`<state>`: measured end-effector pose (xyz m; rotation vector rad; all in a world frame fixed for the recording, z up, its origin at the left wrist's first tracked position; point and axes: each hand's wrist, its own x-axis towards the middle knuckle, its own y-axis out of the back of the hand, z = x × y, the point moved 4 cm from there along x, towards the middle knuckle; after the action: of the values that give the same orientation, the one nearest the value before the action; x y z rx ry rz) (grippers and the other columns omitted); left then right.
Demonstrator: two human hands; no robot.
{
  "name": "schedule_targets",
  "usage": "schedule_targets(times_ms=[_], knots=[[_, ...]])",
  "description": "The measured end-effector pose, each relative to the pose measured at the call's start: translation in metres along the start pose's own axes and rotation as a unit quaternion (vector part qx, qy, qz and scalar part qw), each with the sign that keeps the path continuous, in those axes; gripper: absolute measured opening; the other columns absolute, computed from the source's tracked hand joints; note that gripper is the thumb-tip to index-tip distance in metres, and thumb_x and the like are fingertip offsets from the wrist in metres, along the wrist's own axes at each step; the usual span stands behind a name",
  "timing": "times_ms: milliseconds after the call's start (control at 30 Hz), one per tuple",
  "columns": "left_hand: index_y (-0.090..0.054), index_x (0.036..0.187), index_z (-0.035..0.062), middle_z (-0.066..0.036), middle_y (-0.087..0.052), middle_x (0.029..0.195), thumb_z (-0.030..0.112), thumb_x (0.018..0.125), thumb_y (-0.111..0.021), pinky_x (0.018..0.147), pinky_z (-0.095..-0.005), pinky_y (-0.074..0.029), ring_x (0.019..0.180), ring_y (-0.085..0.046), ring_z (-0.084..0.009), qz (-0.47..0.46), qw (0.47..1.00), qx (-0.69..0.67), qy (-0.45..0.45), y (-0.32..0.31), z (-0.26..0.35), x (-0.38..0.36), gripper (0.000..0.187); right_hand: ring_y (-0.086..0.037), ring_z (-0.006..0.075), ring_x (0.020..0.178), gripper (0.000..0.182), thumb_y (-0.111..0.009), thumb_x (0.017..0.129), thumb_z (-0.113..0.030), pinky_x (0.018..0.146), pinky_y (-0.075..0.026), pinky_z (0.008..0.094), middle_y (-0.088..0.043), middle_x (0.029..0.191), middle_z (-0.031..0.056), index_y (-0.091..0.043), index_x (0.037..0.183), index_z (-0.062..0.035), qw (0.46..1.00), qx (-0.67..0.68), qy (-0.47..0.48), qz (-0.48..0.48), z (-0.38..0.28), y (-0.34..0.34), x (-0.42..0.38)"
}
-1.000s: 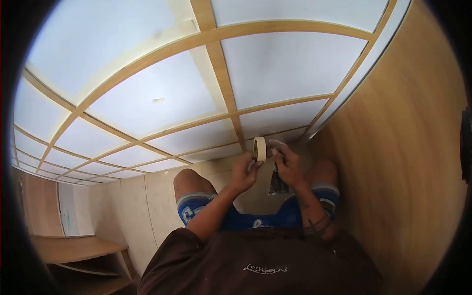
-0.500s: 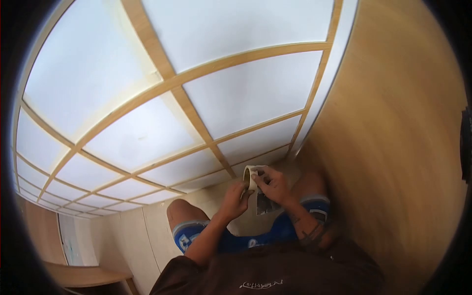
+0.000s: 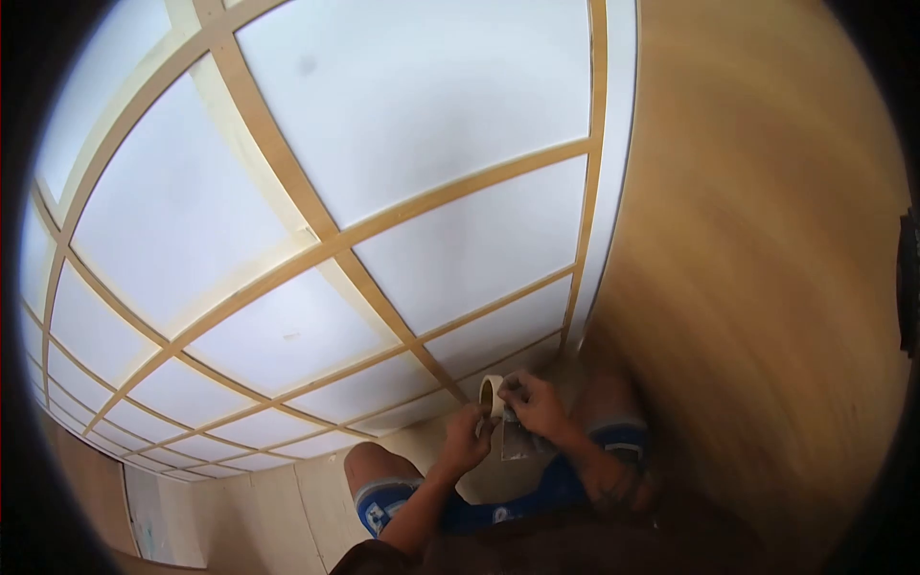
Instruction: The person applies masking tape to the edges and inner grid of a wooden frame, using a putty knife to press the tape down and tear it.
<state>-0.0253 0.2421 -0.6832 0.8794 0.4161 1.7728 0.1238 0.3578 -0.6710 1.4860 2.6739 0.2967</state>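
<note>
A cream roll of masking tape [image 3: 492, 395] is held up in front of my knees, its dark hollow core facing left. My left hand [image 3: 465, 439] is closed on the lower left of the roll. At the right edge of the tape, my right hand [image 3: 539, 408] has its thumb and fingers pinched together. Below the right hand hangs a flat, greyish, shiny rectangular piece [image 3: 522, 443], its upper part hidden behind the fingers; I cannot tell whether that hand grips it too.
Ahead and left rises a wooden lattice [image 3: 460, 198] with white panels [image 3: 412, 105], pale tape strips [image 3: 251, 158] along some bars. A brown wooden surface [image 3: 757, 240] stands close on my right. Light floor [image 3: 278, 513] lies below, beside my bent knees [image 3: 383, 462].
The view has shifted, so the hands and roll sit lower in it and more of the lattice shows. My right fingers have moved from the roll's front to its right edge.
</note>
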Motion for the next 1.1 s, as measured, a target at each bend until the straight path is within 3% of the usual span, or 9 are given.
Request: schedule_targets(times_ms=[133, 200, 267, 333, 433, 567, 700, 1000, 1100], knots=[[-0.071, 0.108, 0.0018, -0.022, -0.072, 0.099, 0.014, 0.092, -0.078, 0.078, -0.0486, -0.054, 0.091, -0.071, -0.0436, 0.0, 1.0, -0.001, -0.003, -0.004, -0.009, -0.001, 0.022, -0.073, 0.0361, 0.089, 0.024, -0.078, 0.094, -0.02, 0.079, -0.056, 0.0443, -0.073, 0.098, 0.0202, -0.07, 0.107, -0.0001, 0.965, -0.158, 0.181, 0.106, 0.013, -0.001, 0.003], [-0.071, 0.108, 0.0015, -0.022, -0.072, 0.1, 0.015, 0.092, -0.078, 0.079, -0.0487, -0.054, 0.092, -0.072, -0.0423, -0.015, 1.0, -0.008, 0.016, -0.001, -0.004, 0.003, 0.022, -0.071, 0.0326, 0.078, 0.02, -0.081, 0.09, -0.019, 0.073, -0.056, 0.0421, -0.072, 0.093, 0.0167, -0.074, 0.099, -0.002, 0.978, -0.151, 0.102, 0.105, 0.017, 0.0, 0.007], [-0.071, 0.113, 0.0007, -0.023, -0.073, 0.103, 0.015, 0.091, -0.078, 0.086, -0.0472, -0.056, 0.099, -0.073, -0.0405, -0.072, 0.989, -0.058, 0.115, -0.002, -0.007, 0.004, 0.027, -0.072, 0.0303, 0.078, 0.02, -0.081, 0.091, -0.019, 0.072, -0.056, 0.0411, -0.073, 0.092, 0.0165, -0.074, 0.1, -0.0023, 0.976, -0.147, 0.113, 0.117, 0.016, -0.001, 0.009], [-0.069, 0.119, 0.0011, -0.023, -0.072, 0.108, 0.018, 0.092, -0.077, 0.089, -0.048, -0.055, 0.103, -0.071, -0.0425, -0.047, 0.993, -0.059, 0.086, -0.004, -0.011, 0.003, 0.033, -0.073, 0.028, 0.078, 0.02, -0.081, 0.091, -0.019, 0.072, -0.056, 0.0401, -0.073, 0.091, 0.0162, -0.075, 0.1, -0.0026, 0.974, -0.143, 0.124, 0.125, 0.011, -0.001, 0.012], [-0.063, 0.13, 0.0006, -0.025, -0.07, 0.118, 0.02, 0.092, -0.077, 0.095, -0.048, -0.055, 0.111, -0.069, -0.0439, -0.029, 0.995, -0.081, 0.05, -0.015, -0.021, -0.004, 0.044, -0.075, 0.0349, 0.082, 0.026, -0.082, 0.092, -0.024, 0.076, -0.057, 0.0425, -0.074, 0.092, 0.0214, -0.073, 0.098, 0.0001, 0.983, -0.095, 0.103, 0.118, 0.007, -0.001, 0.016], [-0.057, 0.138, -0.0021, -0.028, -0.066, 0.129, 0.016, 0.092, -0.076, 0.104, -0.0466, -0.052, 0.122, -0.066, -0.0415, -0.059, 0.986, -0.156, 0.027, -0.012, -0.017, -0.007, 0.053, -0.076, 0.0249, 0.08, 0.024, -0.083, 0.091, -0.021, 0.074, -0.058, 0.038, -0.076, 0.09, 0.0177, -0.075, 0.1, 0.0003, 0.988, -0.033, 0.103, 0.106, 0.022, -0.004, 0.024], [-0.062, 0.134, 0.0007, -0.023, -0.071, 0.116, 0.012, 0.09, -0.077, 0.097, -0.0443, -0.054, 0.11, -0.07, -0.0384, -0.038, 0.989, -0.141, 0.019, -0.015, -0.031, -0.006, 0.048, -0.071, 0.012, 0.082, 0.013, -0.081, 0.094, -0.009, 0.075, -0.059, 0.031, -0.078, 0.091, 0.0082, -0.076, 0.101, -0.0004, 0.992, 0.022, 0.092, 0.086, 0.032, -0.008, 0.026], [-0.062, 0.134, 0.0015, -0.024, -0.072, 0.116, 0.012, 0.095, -0.075, 0.095, -0.0447, -0.055, 0.11, -0.072, -0.0386, -0.044, 0.995, -0.075, 0.04, -0.006, -0.026, -0.015, 0.042, -0.071, 0.0123, 0.084, 0.024, -0.084, 0.094, -0.014, 0.075, -0.058, 0.0305, -0.079, 0.093, 0.0087, -0.08, 0.113, -0.001, 0.998, 0.016, 0.048, 0.031, 0.03, -0.009, 0.027], [-0.061, 0.136, 0.0025, -0.025, -0.069, 0.122, 0.009, 0.096, -0.073, 0.099, -0.049, -0.054, 0.116, -0.068, -0.0444, -0.047, 0.991, -0.117, 0.031, -0.011, -0.024, -0.019, 0.042, -0.072, 0.0126, 0.082, 0.025, -0.084, 0.094, -0.016, 0.075, -0.059, 0.0312, -0.08, 0.097, 0.0092, -0.081, 0.112, -0.0004, 0.999, 0.045, 0.015, 0.008, 0.036, -0.005, 0.028]])
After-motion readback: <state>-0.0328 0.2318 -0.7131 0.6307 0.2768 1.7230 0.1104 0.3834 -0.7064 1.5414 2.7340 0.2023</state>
